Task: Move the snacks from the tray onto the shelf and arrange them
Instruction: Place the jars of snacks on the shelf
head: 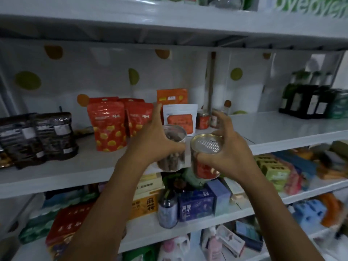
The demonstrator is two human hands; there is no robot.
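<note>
One clear jar (170, 161) gripped by left fingers (156, 117), red can (206, 144) gripped by right fingers (221, 120), both before shelf (282, 131)

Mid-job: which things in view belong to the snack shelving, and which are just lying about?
Job: clear plastic jar of brown snacks in left hand; red-labelled jar with silver metal lid in right hand; white middle shelf; red snack pouches on it.
Lying about: dark glass bottles at shelf's right end; blue box, dark can below.
</note>
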